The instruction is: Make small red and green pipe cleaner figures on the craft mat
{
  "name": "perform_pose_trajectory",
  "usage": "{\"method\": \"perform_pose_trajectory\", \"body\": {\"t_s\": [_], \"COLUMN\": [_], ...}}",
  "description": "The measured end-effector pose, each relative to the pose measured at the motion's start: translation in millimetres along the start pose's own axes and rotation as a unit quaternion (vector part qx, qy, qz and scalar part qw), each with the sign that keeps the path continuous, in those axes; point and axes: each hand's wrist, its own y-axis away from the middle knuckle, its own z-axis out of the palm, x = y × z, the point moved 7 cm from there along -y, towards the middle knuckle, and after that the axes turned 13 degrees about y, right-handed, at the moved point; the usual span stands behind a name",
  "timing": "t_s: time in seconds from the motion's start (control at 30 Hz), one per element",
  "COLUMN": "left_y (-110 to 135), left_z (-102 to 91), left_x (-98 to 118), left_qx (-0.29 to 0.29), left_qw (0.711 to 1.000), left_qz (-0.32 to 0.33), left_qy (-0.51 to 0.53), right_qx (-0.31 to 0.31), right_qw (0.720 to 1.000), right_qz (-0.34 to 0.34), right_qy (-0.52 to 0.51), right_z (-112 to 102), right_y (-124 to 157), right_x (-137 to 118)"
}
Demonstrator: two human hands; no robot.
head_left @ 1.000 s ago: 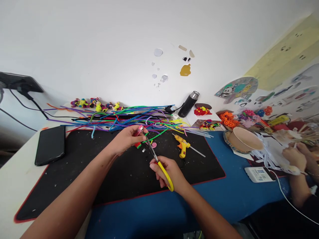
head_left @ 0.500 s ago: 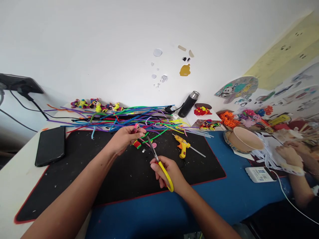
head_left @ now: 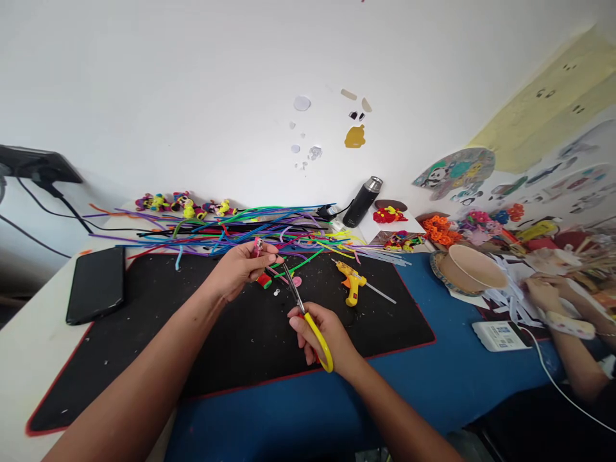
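Observation:
My left hand [head_left: 239,271] is closed in a pinch around a small pink pipe-cleaner piece [head_left: 258,246], partly hidden by the fingers. Yellow-and-red-handled scissors [head_left: 316,340] are gripped in my right hand [head_left: 325,330]. Their blades point up and left, with the tips right at my left fingertips; whether anything lies between the blades is too small to tell. Below my left hand, a small red and green piece [head_left: 264,280] lies on the black mat [head_left: 231,346]. A pink disc [head_left: 297,281] and small white bits [head_left: 276,292] are close by.
A yellow glue gun [head_left: 353,282] lies right of the scissors. Behind are many loose pipe cleaners [head_left: 250,228], small figures [head_left: 190,208] and a black flask [head_left: 363,202]. A phone [head_left: 97,282] lies left. Another person's hands [head_left: 543,292] are at far right, near a bowl [head_left: 476,269].
The green tip that showed beside my left fingertips is no longer visible there. The scissor blades look closer together. The other person's hands at right have shifted slightly.

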Motion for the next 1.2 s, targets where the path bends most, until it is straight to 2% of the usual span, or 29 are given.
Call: {"method": "perform_pose_trajectory", "body": {"t_s": [0.9,1.2], "left_y": [0.0,1.2], "left_z": [2.6,6.6], "left_x": [-2.9,-0.8], "left_qx": [-0.012,0.004], "left_qw": [0.998,0.996], "left_qz": [0.014,0.014], "left_qy": [-0.059,-0.09], "right_qx": [0.001,0.002], "right_qw": [1.0,1.0], "right_qz": [-0.002,-0.006], "right_qy": [-0.013,-0.019], "right_z": [1.7,5.4], "right_y": [0.1,-2.2], "right_x": [4.9,1.5]}}
